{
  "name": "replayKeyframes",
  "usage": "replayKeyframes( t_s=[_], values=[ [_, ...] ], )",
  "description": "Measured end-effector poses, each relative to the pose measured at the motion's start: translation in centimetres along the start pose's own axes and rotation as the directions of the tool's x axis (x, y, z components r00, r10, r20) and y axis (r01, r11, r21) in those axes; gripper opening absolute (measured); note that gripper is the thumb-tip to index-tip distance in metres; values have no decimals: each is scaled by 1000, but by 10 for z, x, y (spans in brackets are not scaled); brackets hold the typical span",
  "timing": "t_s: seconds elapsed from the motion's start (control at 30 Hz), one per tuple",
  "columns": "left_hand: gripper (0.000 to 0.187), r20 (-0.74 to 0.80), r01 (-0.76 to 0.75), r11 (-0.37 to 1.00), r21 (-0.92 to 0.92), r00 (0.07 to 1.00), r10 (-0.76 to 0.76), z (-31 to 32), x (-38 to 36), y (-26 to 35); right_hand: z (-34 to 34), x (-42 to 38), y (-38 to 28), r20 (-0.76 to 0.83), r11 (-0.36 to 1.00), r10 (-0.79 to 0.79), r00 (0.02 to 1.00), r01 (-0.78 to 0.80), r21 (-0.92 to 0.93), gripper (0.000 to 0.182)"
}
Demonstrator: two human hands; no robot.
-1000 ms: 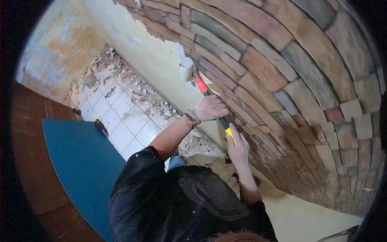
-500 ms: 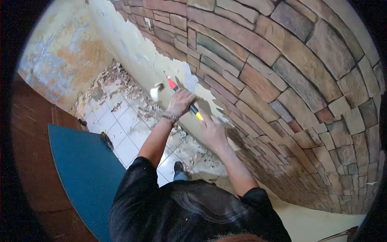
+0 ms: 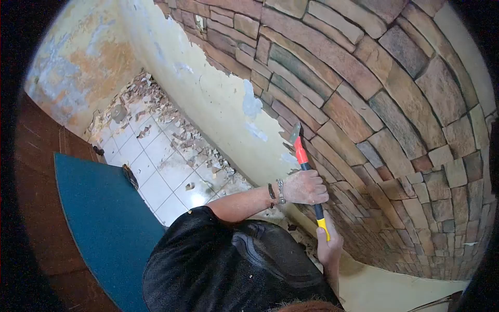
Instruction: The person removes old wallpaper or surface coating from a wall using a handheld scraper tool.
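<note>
A long scraper (image 3: pixel 301 152) with a metal blade, red neck, black shaft and yellow end is in both hands. My left hand (image 3: pixel 302 187), with bracelets at the wrist, is closed around the black shaft below the red neck. Lower down, my right hand (image 3: pixel 330 247) wraps the yellow end. The blade points up and lies right at the torn edge of the stone-patterned wall covering (image 3: pixel 358 112). Beyond that ragged edge shows bare, pale yellow wall (image 3: pixel 218 99) with whitish patches.
Torn scraps (image 3: pixel 195 143) litter the white tiled floor (image 3: pixel 156 151) along the wall's foot and into the corner. At left stand a blue panel (image 3: pixel 104 218) and a brown surface (image 3: pixel 44 208). The far wall (image 3: pixel 78 62) is stained and peeling.
Both hands and the scraper have moved right and toward me along the wall. The blade went from over the bare wall to the covering's torn edge. A pale falling scrap is gone from view.
</note>
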State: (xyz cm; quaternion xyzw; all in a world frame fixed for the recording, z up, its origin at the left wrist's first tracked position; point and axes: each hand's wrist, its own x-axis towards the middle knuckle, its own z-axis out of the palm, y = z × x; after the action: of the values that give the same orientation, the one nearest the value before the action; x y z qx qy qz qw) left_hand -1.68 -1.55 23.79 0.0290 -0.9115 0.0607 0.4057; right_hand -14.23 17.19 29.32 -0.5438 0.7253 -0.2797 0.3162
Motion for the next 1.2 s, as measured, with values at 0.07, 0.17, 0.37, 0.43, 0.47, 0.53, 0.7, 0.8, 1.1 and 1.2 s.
replayKeyframes(
  t_s=[0.07, 0.17, 0.37, 0.43, 0.47, 0.53, 0.7, 0.8, 1.1, 1.2],
  values=[
    [16, -15, 25, 999, 24, 1000, -25, 0, -5, -12, 9, 9, -1, -52, 1000, -25, 998, 24, -6, 45],
    [17, -7, 66, 994, 90, 998, -65, -15, -22, -43, 28, 61, -10, -49, 954, -280, 959, 272, -122, 44],
    [19, 264, -33, 983, 180, 964, -16, 25, -48, -52, 14, 45, -7, -89, 956, -293, 952, 290, -42, 42],
    [17, 127, 9, 986, 166, 991, -31, -6, -23, -43, 14, 41, -8, -97, 959, -283, 954, 281, -34, 42],
    [16, 1, 22, 990, 138, 1000, -22, -19, -15, -43, 17, 42, -10, -128, 966, -259, 957, 260, -11, 41],
    [14, 22, 92, 980, 175, 995, -98, -37, -33, -77, 28, 89, -30, -42, 927, -349, 936, 338, -160, 41],
    [13, -131, 250, 930, 270, 966, -222, -84, -99, -166, 95, 187, -87, -1, 868, -495, 869, 495, 37, 41],
    [20, -77, 441, 843, 309, 895, -439, -95, -117, -169, 107, 196, -102, 63, 845, -526, 848, 530, -68, 41],
    [15, 0, 67, 997, 32, 998, -67, -62, 1, -59, 9, 43, -43, 2, 976, -130, 992, 128, 178, 44],
    [15, -92, 35, 998, 44, 995, -31, -61, 12, -61, 2, 39, -62, -82, 981, -162, 983, 152, -118, 44]
  ],
)
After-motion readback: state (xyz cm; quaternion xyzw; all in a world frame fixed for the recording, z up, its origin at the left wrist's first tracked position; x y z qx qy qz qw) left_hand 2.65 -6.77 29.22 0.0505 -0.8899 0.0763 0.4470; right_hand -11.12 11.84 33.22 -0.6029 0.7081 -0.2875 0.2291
